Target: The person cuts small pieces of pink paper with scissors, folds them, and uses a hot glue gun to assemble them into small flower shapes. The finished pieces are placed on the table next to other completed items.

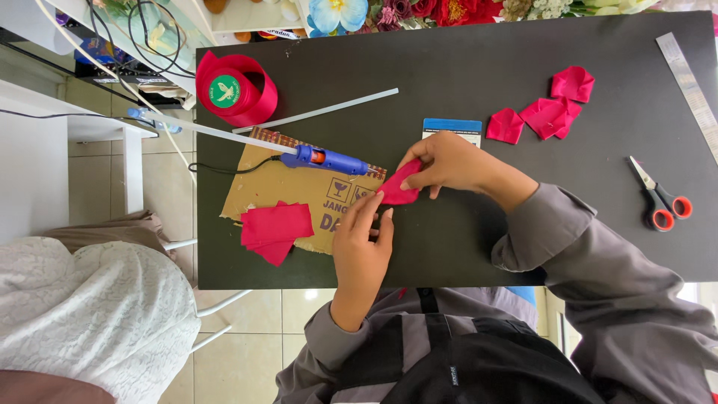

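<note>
Both of my hands meet over a small folded piece of pink ribbon (399, 185) above the black table (479, 67). My right hand (449, 161) pinches its upper end, and my left hand (364, 239) touches its lower edge with the fingertips. Just left of the ribbon piece lies a blue glue gun (333, 158) on a sheet of brown cardboard (288, 191), its nozzle pointing toward my hands. A stack of cut pink ribbon squares (275, 227) rests on the cardboard's near corner.
A pink ribbon spool (235, 90) and a long clear glue stick (318, 111) lie at the far left. Several folded pink petals (542, 112) sit far right, beside red-handled scissors (658, 202) and a metal ruler (692, 90). A small blue-and-white card (452, 129) lies beyond my right hand. A person in white (90, 314) sits at left.
</note>
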